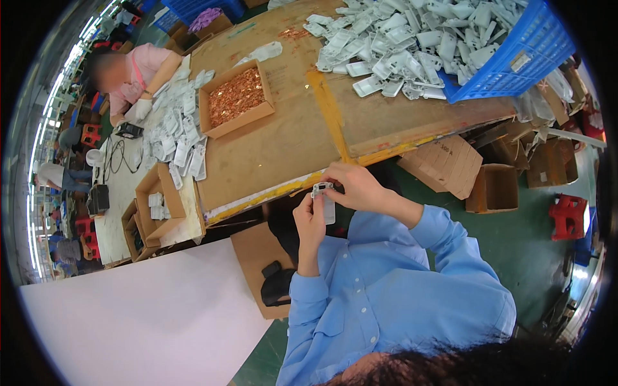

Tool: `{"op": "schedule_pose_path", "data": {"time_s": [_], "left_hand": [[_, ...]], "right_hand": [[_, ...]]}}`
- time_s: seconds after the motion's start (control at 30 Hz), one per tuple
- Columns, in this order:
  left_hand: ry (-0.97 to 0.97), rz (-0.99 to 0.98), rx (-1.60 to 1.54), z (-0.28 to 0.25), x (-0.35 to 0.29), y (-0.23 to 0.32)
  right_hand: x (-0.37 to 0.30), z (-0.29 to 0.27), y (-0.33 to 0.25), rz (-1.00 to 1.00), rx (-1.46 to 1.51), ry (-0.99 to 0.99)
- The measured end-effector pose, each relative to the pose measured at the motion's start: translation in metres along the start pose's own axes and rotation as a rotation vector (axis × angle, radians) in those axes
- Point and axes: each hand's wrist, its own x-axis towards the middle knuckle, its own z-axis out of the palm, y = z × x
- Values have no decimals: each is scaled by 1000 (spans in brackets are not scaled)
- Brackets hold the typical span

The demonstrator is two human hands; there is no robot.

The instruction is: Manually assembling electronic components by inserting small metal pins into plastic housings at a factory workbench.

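Note:
Between my two hands, just off the table's near edge, is a small translucent white plastic casing (329,211). My left hand (310,222) grips it from the left, with the thumb up against its top end. From the right, my right hand (353,184) pinches that same top end, fingers bent over it. Whether a smaller part sits between my fingertips is too small to tell. Beyond my hands, a large heap of similar white casings (399,48) covers the far right of the table. An open cardboard box (240,119) of small copper-coloured metal pieces stands to the left.
A blue crate (508,61) lies tipped beside the heap. Another person (138,74) works at the far left behind more white casings (174,132). Cartons (492,188) and a red stool (568,217) stand on the floor at right. A white board (148,309) lies at lower left.

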Motion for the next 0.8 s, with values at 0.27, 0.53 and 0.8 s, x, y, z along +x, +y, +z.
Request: {"op": "schedule_pose_path", "data": {"time_s": [0.27, 0.53, 0.8], "left_hand": [[-115, -205, -292, -15, 1, -1], [342, -82, -264, -91, 71, 15], [588, 11, -138, -245, 231, 10]], "right_hand": [[11, -4, 14, 136, 129, 87], [30, -14, 117, 316, 283, 671], [25, -10, 111, 317, 164, 716]]}}
